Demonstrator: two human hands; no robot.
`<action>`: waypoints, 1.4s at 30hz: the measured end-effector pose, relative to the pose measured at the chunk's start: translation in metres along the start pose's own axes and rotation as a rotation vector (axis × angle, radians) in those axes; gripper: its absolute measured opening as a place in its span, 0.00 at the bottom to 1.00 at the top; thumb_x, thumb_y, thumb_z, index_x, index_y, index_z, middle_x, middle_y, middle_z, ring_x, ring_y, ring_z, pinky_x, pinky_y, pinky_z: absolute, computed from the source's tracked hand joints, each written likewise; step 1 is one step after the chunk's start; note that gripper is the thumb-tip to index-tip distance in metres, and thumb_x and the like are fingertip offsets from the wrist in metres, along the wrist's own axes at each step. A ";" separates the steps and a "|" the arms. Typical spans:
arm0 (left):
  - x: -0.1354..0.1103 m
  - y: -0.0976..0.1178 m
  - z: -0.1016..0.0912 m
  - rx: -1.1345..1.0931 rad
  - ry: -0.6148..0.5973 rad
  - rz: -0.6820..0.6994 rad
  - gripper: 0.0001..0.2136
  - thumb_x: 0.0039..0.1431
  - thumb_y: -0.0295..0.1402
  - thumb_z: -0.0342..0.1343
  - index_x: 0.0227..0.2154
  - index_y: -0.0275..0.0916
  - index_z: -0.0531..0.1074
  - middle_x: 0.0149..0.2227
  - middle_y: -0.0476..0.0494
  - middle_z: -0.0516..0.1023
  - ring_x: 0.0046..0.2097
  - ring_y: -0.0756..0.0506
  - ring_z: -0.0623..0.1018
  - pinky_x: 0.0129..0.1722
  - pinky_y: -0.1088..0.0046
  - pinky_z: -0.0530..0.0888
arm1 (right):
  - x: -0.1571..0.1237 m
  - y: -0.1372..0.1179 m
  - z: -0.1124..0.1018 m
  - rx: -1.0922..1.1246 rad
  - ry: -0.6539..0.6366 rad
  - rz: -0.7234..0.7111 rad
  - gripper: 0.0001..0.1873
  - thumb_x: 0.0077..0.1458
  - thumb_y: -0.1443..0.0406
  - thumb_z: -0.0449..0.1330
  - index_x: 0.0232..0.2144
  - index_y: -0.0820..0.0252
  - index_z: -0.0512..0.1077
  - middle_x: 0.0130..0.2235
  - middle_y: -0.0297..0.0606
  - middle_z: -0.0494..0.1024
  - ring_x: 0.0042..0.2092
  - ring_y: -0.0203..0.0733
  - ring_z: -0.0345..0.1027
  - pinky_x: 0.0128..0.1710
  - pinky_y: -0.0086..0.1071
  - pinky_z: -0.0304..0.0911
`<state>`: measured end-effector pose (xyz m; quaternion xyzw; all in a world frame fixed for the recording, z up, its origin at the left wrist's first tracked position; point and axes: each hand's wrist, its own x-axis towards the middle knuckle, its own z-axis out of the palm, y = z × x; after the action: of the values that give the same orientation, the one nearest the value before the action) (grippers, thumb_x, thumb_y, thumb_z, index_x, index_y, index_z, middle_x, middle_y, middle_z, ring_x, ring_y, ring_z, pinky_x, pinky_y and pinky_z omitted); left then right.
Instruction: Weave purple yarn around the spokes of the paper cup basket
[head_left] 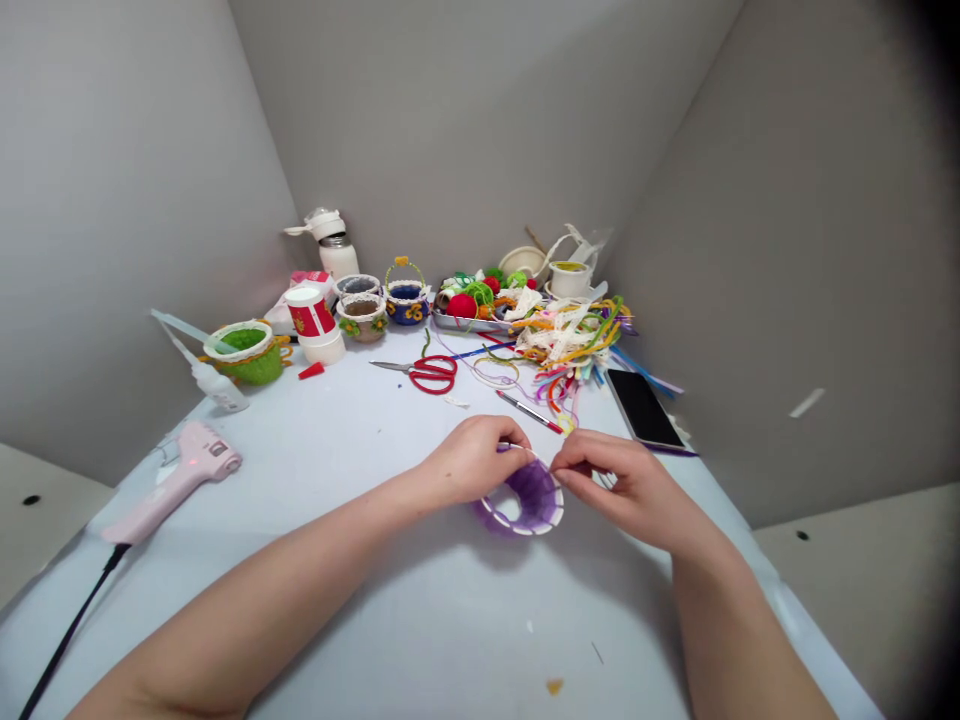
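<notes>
A small purple basket (541,498) with a white slotted rim is tipped so that its opening faces me, and a pale patch shows at its base. My left hand (480,458) grips the basket's upper left rim between thumb and fingers. At the rim's right side, my right hand (611,480) is closed in a pinch. Whatever sits between those fingertips is too small to make out; it may be the rim itself or a thin strand. Just beyond the hands lies a pen (529,411) with a red end.
Red-handled scissors (433,374) lie further back. A pink glue gun (176,480) with a black cord is at left, near a green basket (255,360). Finished small baskets (363,318), a tray of yarn balls (480,322) and a yarn heap (574,335) line the back. A phone (643,408) lies right.
</notes>
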<state>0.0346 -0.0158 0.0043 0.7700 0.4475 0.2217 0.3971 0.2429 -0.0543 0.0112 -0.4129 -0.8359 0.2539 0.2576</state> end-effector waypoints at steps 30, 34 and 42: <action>-0.004 0.000 -0.014 0.051 -0.079 -0.010 0.07 0.51 0.34 0.52 0.30 0.38 0.72 0.29 0.49 0.76 0.30 0.50 0.73 0.28 0.76 0.67 | 0.011 0.007 0.011 0.030 -0.092 0.148 0.09 0.59 0.67 0.52 0.33 0.59 0.72 0.32 0.34 0.75 0.33 0.35 0.67 0.32 0.26 0.59; -0.001 0.002 -0.006 -0.040 -0.047 0.043 0.09 0.52 0.37 0.53 0.32 0.38 0.74 0.32 0.48 0.77 0.34 0.49 0.74 0.34 0.75 0.69 | 0.012 0.006 0.015 0.027 -0.089 0.116 0.10 0.59 0.67 0.52 0.30 0.60 0.72 0.29 0.33 0.74 0.31 0.36 0.66 0.31 0.26 0.59; 0.002 -0.005 -0.007 -0.007 0.019 0.019 0.08 0.52 0.35 0.53 0.33 0.38 0.74 0.31 0.48 0.77 0.33 0.49 0.73 0.32 0.76 0.69 | 0.010 0.005 0.011 0.051 -0.029 0.133 0.10 0.60 0.64 0.52 0.33 0.59 0.73 0.32 0.36 0.76 0.33 0.37 0.67 0.32 0.28 0.61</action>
<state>0.0283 -0.0100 0.0040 0.7707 0.4430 0.2346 0.3934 0.2335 -0.0454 0.0024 -0.4569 -0.8036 0.2976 0.2387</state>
